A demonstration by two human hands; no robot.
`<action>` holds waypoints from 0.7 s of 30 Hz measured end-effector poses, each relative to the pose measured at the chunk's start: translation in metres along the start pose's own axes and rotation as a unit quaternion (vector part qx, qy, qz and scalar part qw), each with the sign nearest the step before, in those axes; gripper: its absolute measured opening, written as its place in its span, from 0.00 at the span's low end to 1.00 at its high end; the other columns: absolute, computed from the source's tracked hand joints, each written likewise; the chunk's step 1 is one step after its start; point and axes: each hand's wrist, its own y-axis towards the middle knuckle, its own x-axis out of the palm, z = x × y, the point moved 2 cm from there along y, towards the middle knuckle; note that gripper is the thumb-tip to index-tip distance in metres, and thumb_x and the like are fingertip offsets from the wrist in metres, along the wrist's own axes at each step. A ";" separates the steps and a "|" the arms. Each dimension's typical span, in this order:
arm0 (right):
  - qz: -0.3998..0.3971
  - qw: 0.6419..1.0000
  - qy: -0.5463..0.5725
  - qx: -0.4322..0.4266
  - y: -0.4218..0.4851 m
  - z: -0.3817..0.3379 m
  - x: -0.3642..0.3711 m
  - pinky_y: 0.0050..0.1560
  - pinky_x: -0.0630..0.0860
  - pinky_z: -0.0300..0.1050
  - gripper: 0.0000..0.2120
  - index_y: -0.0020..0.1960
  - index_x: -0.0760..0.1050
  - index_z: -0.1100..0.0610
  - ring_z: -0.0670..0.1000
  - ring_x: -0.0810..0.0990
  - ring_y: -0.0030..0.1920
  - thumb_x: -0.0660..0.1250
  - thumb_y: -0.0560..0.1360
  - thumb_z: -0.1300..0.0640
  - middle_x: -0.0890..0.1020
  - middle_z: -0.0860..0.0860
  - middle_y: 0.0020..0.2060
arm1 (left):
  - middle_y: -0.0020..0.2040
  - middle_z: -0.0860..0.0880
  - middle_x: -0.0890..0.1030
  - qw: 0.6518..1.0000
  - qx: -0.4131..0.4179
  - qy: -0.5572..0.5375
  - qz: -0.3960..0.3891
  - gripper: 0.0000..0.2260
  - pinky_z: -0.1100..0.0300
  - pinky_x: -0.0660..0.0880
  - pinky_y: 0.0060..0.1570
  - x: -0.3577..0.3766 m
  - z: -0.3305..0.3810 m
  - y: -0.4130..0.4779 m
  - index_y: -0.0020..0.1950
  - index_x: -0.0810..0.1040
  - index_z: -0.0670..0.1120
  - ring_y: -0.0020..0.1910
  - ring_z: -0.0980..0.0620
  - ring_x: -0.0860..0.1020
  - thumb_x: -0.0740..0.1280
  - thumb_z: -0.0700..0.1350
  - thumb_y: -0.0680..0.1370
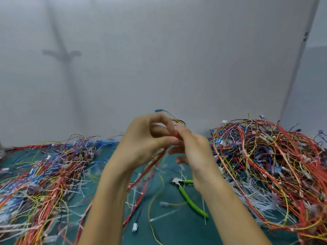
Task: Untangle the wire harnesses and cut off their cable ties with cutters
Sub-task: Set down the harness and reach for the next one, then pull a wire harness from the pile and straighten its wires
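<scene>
Left hand (145,144) and right hand (194,152) pinch the harness (155,160) between them (cutters (190,200) lie below).

Both hands up: left hand (141,145) and right hand (196,152) pinch red wire bundle (155,161). Green cutters (190,198) lie on green mat (177,227).

Cutters (190,198) on mat (177,227), between left wire pile (44,174), right wire pile (274,165)
</scene>
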 end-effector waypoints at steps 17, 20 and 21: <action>-0.161 0.973 -0.152 -0.064 0.001 -0.007 -0.020 0.40 0.77 0.39 0.14 0.54 0.80 0.53 0.50 0.81 0.40 0.56 0.84 0.62 0.86 0.51 0.49 | 0.45 0.50 0.86 0.970 -0.215 0.094 0.068 0.03 0.57 0.78 0.45 -0.031 -0.055 -0.004 0.52 0.81 0.47 0.48 0.51 0.84 0.68 0.43 0.79; -0.191 0.965 -0.158 -0.084 -0.001 -0.007 -0.019 0.42 0.79 0.39 0.14 0.56 0.81 0.52 0.47 0.81 0.41 0.57 0.83 0.63 0.86 0.52 0.49 | 0.52 0.48 0.86 0.983 -0.171 -0.053 0.042 0.08 0.52 0.77 0.58 -0.018 -0.051 0.000 0.55 0.82 0.46 0.57 0.48 0.82 0.64 0.39 0.81; -0.192 0.965 -0.161 -0.080 -0.001 -0.006 -0.019 0.42 0.80 0.40 0.14 0.57 0.81 0.53 0.45 0.81 0.40 0.57 0.83 0.63 0.85 0.54 0.48 | 0.54 0.45 0.85 0.980 -0.149 -0.115 0.055 0.10 0.48 0.76 0.60 -0.016 -0.047 0.002 0.55 0.83 0.44 0.58 0.46 0.82 0.63 0.37 0.81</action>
